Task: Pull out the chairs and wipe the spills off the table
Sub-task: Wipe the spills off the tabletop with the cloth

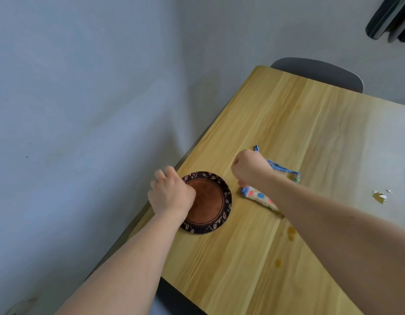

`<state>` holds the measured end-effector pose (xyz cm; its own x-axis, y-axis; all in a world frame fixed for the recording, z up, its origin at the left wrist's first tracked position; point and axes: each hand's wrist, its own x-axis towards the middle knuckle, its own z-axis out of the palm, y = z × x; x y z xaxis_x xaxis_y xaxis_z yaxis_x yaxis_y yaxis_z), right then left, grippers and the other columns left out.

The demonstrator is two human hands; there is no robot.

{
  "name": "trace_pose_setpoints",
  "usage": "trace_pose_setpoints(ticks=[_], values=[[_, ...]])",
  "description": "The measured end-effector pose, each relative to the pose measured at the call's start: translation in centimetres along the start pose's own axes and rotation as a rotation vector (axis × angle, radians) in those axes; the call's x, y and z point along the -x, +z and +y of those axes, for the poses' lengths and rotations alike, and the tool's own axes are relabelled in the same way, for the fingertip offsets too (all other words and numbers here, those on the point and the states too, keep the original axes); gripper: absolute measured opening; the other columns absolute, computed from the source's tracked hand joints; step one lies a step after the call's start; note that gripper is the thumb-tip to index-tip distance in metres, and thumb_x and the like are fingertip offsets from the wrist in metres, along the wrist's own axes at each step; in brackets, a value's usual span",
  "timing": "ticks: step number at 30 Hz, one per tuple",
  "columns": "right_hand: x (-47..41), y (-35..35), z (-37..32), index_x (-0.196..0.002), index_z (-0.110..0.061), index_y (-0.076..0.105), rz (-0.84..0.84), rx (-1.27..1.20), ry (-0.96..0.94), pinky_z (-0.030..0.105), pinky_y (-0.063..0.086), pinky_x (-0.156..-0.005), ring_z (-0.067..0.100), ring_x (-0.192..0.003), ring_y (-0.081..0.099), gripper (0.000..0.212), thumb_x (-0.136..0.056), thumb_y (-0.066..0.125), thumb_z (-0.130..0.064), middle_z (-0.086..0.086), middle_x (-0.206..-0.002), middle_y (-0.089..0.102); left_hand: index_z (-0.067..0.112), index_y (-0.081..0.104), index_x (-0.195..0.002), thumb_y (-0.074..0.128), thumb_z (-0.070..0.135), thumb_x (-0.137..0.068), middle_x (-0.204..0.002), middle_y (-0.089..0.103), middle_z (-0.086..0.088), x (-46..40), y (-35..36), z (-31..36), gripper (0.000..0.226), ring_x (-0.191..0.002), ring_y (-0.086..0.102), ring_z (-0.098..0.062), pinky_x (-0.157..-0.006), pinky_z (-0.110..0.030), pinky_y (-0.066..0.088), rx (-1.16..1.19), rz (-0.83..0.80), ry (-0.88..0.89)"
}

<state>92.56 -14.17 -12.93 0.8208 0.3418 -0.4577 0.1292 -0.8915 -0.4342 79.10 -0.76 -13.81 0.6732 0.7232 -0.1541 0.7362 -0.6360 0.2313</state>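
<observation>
A light wooden table (310, 137) fills the right of the head view. My left hand (170, 193) grips the left rim of a brown plate with a dark leaf-patterned border (210, 202) near the table's left edge. My right hand (250, 167) holds a flowered cloth with blue trim (285, 173) bunched against the tabletop just right of the plate. Orange spill drops (291, 233) lie under my right forearm, one more orange drop (277, 263) sits nearer me, and a faint spot (297, 107) shows farther away.
A grey chair back (322, 72) stands tucked at the table's far end. Another dark chair (174, 298) shows below the near edge. White crumbs and a yellowish smear (379, 196) lie at the right. A grey wall (83, 110) runs close along the table's left side.
</observation>
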Motion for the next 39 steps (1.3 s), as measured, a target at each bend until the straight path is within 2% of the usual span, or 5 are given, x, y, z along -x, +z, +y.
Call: trace_pose_setpoints(ticks=[3, 6, 14, 21, 39], values=[[-1.2, -3.9, 3.0, -0.077, 0.001, 0.059, 0.164, 0.0, -0.003, 0.026, 0.044, -0.05, 0.025, -0.059, 0.054, 0.023, -0.076, 0.036, 0.0, 0.014, -0.076, 0.064, 0.012, 0.044, -0.117, 0.045, 0.023, -0.09, -0.121, 0.043, -0.007, 0.4, 0.5, 2.4, 0.029, -0.096, 0.042, -0.024, -0.078, -0.034, 0.038, -0.036, 0.048, 0.251], [-2.0, -6.9, 6.9, -0.09, 0.0, 0.064, 0.301, 0.04, 0.03, 0.029, 0.048, -0.057, 0.031, -0.072, 0.06, 0.029, -0.077, 0.039, -0.002, 0.012, -0.087, 0.065, 0.019, 0.035, -0.133, 0.04, 0.029, -0.095, -0.142, 0.027, -0.007, 0.9, 1.7, 6.4, 0.039, -0.123, 0.038, -0.026, -0.099, -0.04, 0.039, -0.076, -0.024, 0.507], [-4.0, -9.0, 16.5, -0.132, -0.011, 0.051, 0.496, 0.058, 0.077, 0.043, 0.047, -0.094, 0.035, -0.116, 0.052, 0.041, -0.096, 0.036, -0.025, 0.012, -0.132, 0.053, 0.02, 0.023, -0.145, 0.017, 0.045, -0.099, -0.154, 0.023, -0.007, 3.6, 8.2, 15.4, 0.053, -0.146, 0.005, -0.026, -0.12, -0.051, -0.009, -0.221, -0.118, 0.946], [-6.7, -9.5, 21.9, -0.152, -0.017, 0.024, 0.498, 0.127, 0.103, 0.041, 0.011, -0.121, 0.023, -0.149, 0.012, 0.055, -0.102, 0.026, -0.039, 0.003, -0.161, 0.016, 0.027, 0.0, -0.145, -0.003, 0.05, -0.092, -0.154, -0.008, -0.001, 2.9, 10.9, 16.7, 0.058, -0.147, -0.019, -0.021, -0.118, -0.05, -0.019, -0.309, -0.24, 0.956], [-14.4, -14.8, 28.2, -0.155, -0.016, 0.01, 0.509, 0.202, 0.113, 0.041, -0.002, -0.122, 0.02, -0.15, -0.004, 0.062, -0.102, 0.015, -0.047, 0.004, -0.163, 0.001, 0.033, -0.028, -0.146, -0.006, 0.054, -0.09, -0.161, -0.028, 0.007, -3.7, 12.4, 25.0, 0.064, -0.145, -0.033, -0.017, -0.116, -0.052, -0.021, -0.318, -0.193, 0.921]])
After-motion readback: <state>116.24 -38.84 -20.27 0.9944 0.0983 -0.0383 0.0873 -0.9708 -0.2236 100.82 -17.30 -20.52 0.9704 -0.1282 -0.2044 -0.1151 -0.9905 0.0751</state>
